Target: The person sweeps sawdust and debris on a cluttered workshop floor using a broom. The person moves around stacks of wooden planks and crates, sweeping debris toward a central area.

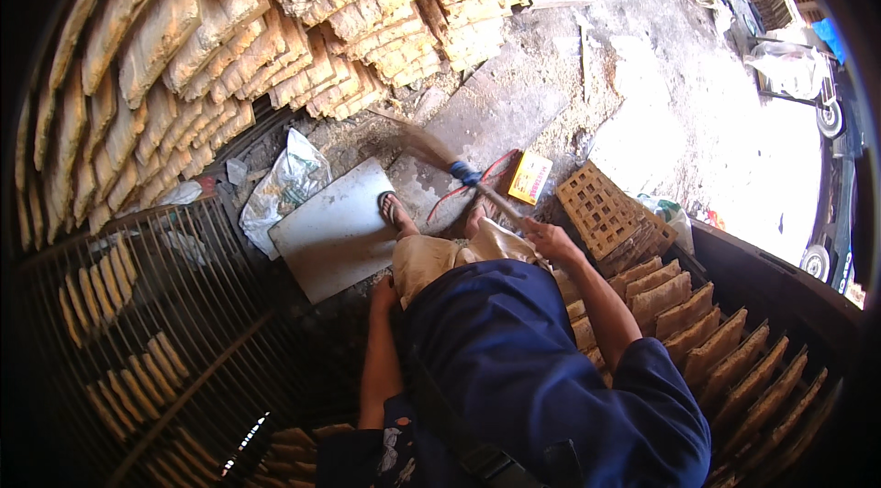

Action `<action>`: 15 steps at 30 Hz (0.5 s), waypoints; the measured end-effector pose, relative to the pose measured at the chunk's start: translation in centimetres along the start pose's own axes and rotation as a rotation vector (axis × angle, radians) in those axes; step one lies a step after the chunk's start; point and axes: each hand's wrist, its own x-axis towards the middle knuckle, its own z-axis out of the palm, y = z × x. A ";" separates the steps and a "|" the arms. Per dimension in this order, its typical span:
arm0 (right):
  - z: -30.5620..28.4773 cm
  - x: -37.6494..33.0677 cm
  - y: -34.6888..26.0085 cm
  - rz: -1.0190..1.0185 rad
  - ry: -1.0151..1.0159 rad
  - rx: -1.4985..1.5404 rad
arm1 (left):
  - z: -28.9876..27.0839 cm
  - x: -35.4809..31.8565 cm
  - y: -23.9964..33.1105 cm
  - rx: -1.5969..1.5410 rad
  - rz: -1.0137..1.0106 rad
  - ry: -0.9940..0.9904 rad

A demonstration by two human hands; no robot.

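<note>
Shirt (514, 359) — broom (465, 173) in right hand (549, 239)

The broom (465, 173) looks rough and fibrous, the board (332, 233) smooth.

The shirt (523, 350) is navy, its left sleeve (393, 442) pale-printed. The legwear (424, 263) is tan, the left sandal (386, 204) dark-strapped.

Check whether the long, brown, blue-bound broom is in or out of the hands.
In: the right hand grips the broom by its handle.
</note>
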 end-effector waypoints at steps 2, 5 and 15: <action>-1.0 -0.2 2.9 0.026 0.096 0.046 | 1.3 0.7 -2.0 0.006 -0.046 -0.038; -4.6 -2.4 7.8 0.310 0.126 0.142 | 4.0 2.1 -5.9 -0.195 0.043 0.040; -8.4 -7.5 16.2 0.397 0.597 -0.085 | -0.7 3.1 3.1 0.059 0.002 -0.031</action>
